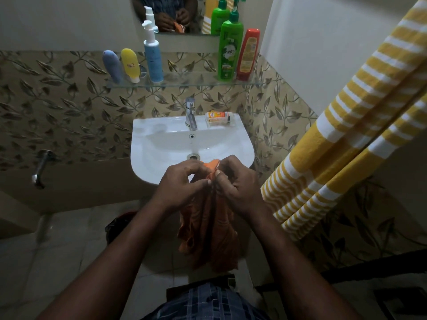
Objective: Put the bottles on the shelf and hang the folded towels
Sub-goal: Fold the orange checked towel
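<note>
An orange towel (pixel 209 229) hangs bunched in front of the sink's near edge. My left hand (pixel 182 185) and my right hand (pixel 235 183) both pinch its top edge, close together. On the glass shelf (pixel 184 85) stand a grey-blue tube (pixel 113 66), a yellow tube (pixel 130 64), a blue pump bottle (pixel 152 56), a green bottle (pixel 230 49) and a red bottle (pixel 248 54). A yellow and white striped towel (pixel 346 130) hangs at the right.
The white sink (pixel 161 144) with a chrome tap (pixel 190 113) is straight ahead; a small orange tube (pixel 218 116) lies on its back rim. A mirror (pixel 175 15) hangs above the shelf. A wall tap (pixel 40 167) sticks out at the left above the tiled floor.
</note>
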### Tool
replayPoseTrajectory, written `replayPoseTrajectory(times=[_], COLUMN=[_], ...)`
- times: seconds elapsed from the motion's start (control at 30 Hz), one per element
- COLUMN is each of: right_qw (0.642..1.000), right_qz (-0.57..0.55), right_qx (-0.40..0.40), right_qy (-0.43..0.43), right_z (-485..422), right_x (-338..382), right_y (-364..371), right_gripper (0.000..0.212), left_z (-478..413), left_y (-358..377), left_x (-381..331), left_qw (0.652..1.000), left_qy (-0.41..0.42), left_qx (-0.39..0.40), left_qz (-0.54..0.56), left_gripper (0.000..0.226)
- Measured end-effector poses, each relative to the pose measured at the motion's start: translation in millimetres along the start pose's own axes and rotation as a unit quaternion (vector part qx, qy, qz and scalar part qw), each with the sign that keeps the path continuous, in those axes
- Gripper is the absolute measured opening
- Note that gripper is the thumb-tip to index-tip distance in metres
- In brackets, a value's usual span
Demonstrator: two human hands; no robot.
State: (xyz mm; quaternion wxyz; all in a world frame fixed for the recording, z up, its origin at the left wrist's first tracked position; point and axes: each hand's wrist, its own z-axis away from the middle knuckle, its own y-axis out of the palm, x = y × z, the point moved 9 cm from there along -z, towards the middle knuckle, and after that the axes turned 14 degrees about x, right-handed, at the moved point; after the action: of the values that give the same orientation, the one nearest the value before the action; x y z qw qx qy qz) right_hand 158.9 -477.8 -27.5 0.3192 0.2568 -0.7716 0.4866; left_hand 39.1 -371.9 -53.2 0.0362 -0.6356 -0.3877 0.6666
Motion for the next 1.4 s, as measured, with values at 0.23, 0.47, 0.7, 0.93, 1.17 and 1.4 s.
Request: replayPoseTrajectory(times=[0.23, 0.47, 0.7, 0.93, 1.17, 1.4], right_qw=[0.997, 0.987, 0.966, 0.996, 0.992, 0.986], right_qz=[-0.035, -0.089, -0.225, -0.057, -0.02, 0.001], right_qx=[-0.002, 0.044, 0.027, 0.06, 0.07, -0.03], right_qy=[0.072, 0.126, 0.125, 0.042, 0.104, 0.165], right_z=[6.9, 28.4, 26.2, 1.8, 18.3, 37.6], right_x=[-31.5, -69.6, -70.6, -16.1, -49.1, -76.5], right_y=[-1.9, 0.5, -18.7, 0.3, -0.1, -27.9], right_gripper=[0.018, 0.037, 0.012, 0.014, 0.01, 0.025], left_z=[-1.9, 1.2, 7.0, -1.3, 9.3, 20.4], left_y=[-1.8, -17.3, -13.8, 28.8, -7.4, -23.9], left_x=[0.4, 9.0, 14.1, -3.7, 7.3, 34.2], left_qw=[0.995, 0.993, 0.993, 0.998, 0.998, 0.992], left_qy=[-0.023, -0.054, -0.023, 0.002, -0.024, -0.061], left_qx=[-0.061, -0.101, -0.062, 0.07, -0.048, -0.105], left_qz=[0.073, 0.021, -0.096, 0.006, -0.019, 0.04], left_gripper=[0.011, 0.016, 0.008, 0.033, 0.033, 0.016])
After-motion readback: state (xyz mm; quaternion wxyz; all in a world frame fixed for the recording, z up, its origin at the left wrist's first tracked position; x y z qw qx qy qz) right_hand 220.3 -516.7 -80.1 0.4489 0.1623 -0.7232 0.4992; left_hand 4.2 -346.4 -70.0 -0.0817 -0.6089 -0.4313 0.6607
